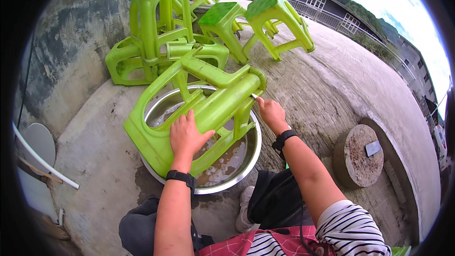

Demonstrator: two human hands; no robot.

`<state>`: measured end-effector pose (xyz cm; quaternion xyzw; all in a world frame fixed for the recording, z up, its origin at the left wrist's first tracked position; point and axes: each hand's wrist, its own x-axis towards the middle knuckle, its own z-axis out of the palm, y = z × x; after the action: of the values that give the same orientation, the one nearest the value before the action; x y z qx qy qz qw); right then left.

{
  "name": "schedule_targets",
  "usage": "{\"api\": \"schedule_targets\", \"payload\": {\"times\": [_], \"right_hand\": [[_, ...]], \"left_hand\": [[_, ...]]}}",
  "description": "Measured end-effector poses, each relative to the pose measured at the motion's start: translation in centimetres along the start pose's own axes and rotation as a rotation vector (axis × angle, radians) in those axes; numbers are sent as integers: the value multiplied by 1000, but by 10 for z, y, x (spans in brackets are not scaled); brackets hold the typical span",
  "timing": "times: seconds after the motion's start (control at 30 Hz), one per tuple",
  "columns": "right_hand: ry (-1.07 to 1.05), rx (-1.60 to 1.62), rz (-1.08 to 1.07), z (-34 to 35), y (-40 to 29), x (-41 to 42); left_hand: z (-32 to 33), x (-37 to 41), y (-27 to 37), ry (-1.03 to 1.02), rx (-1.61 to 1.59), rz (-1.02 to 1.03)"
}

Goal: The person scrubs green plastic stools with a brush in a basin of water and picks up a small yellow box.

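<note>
A green plastic stool [227, 103] lies on its side across a round metal basin [256, 156], which holds murky, foamy water. My left hand [186, 137] rests on the stool's leg near the seat end, fingers spread and thumb apart. Near the foot of the same leg, my right hand [272, 113] grips a small pale object [254, 96] whose tip touches the plastic; most of it is hidden in my fingers, so I cannot tell what it is. Both wrists wear black bands.
Beyond the basin, several green stools [161, 25] lie stacked beside a stained wall [85, 25]. Two more stools [279, 25] stand on the concrete to their right. A round concrete block [355, 163] bears a flat grey object [373, 148]. A white pipe [46, 161] lies at the left.
</note>
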<state>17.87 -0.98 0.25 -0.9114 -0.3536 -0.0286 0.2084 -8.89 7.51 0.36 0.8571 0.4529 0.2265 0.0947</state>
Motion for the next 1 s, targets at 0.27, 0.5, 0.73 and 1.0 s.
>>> {"api": "schedule_targets", "payload": {"times": [0.27,0.5,0.73,1.0], "right_hand": [[-30,-437,-302,-48,5,56],[242,-860,-782,-32,-6,68],[427,-630,-721,-46,4,47],[40,-623,-465,-19,3,45]], "left_hand": [[1,3,3,4,19,-9],[2,8,0,19,28,-7],[-3,8,2,-30,-8,-27],[-2,6,2,-15,0,-27]]}}
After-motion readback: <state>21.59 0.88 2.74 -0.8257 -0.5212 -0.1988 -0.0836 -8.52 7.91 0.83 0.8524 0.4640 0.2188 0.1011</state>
